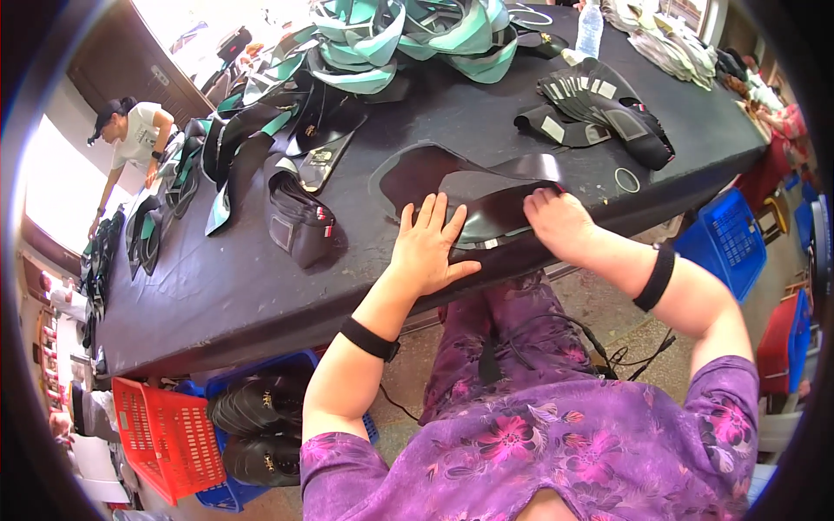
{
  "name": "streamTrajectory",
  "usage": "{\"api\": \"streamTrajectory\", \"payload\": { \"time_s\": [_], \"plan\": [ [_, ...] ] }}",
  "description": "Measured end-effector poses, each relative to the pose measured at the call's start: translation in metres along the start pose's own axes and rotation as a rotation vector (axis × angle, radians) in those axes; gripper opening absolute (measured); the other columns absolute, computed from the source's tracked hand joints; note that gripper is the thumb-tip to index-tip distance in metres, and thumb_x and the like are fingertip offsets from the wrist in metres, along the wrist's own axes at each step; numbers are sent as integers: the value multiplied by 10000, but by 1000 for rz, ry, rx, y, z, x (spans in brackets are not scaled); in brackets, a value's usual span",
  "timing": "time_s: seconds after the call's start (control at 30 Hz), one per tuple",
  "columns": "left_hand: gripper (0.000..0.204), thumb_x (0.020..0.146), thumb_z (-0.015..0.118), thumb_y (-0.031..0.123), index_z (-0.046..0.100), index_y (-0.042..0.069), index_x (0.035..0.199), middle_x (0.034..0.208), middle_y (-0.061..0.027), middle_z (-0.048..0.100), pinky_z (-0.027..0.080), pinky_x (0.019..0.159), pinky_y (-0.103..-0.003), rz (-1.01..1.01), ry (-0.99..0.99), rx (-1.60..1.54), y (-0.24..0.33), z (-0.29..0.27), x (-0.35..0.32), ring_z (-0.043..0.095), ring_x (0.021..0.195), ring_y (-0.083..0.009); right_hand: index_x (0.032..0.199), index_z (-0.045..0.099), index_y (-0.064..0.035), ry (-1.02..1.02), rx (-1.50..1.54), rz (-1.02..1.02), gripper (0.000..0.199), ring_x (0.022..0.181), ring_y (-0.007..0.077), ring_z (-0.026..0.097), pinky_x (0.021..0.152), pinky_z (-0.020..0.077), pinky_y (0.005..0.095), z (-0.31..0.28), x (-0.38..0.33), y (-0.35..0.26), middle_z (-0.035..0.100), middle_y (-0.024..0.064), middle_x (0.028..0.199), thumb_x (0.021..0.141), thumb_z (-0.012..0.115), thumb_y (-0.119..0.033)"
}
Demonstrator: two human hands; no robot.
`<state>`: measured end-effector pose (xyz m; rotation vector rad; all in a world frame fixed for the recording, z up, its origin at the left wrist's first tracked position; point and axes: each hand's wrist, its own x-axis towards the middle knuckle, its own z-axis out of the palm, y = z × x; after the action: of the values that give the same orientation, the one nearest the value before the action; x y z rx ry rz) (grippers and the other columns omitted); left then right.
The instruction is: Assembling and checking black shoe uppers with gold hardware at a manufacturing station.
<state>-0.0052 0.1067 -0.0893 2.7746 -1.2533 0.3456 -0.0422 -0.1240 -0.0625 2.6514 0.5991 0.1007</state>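
A dark, glossy shoe upper (417, 170) lies flattened and curved on the black table in front of me. My left hand (426, 247) rests on its near left part, fingers spread and thumb pointing right. At the right end of the same piece, my right hand (560, 224) has its fingers curled down and pressed together on the edge; the fingertips are partly hidden. Left of my left hand sits a folded stack of black shoe uppers (300, 213) with small red and white tabs. A fanned stack of similar uppers (599, 108) lies to the far right.
Teal-lined uppers (356, 52) are heaped along the back of the black table (217, 304). A water bottle (589, 30) and a white ring (626, 180) are on it. Below stand a red basket (169, 438), black shoes (261, 404) and a blue basket (725, 243). Another person (139, 135) bends at the left.
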Motion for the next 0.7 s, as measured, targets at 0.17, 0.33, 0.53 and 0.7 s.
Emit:
{"api": "streamTrajectory", "payload": {
  "time_s": [0.17,0.33,0.53,0.7],
  "plan": [
    [867,671,506,649,254,167,1346,1304,-289,277,176,997,-506,37,-82,89,3,-9,6,244,1235,-400,1196,431,-42,333,293,-71,596,1042,343,431,891,374,390,8,-9,-14,427,154,1202,628,597,-119],
    [917,605,614,603,218,260,1357,1264,-347,277,207,983,-525,27,-194,196,15,-15,11,270,1193,-463,1161,483,-88,370,362,-107,534,1034,322,436,898,365,393,5,-20,-14,458,118,1172,649,607,-171],
    [901,626,663,504,255,141,1343,1366,-235,199,139,1039,-476,165,-24,88,16,-4,13,181,1291,-319,1194,436,-30,460,268,-87,648,1145,277,409,966,318,376,13,7,-21,439,133,1224,666,653,-337],
    [873,679,634,462,263,-27,1300,1376,-199,218,139,1058,-415,58,-15,-117,10,7,7,194,1293,-285,1211,414,-25,476,460,-28,513,1159,267,414,964,340,365,27,3,-37,422,141,1253,750,566,-193]
  ]
}}
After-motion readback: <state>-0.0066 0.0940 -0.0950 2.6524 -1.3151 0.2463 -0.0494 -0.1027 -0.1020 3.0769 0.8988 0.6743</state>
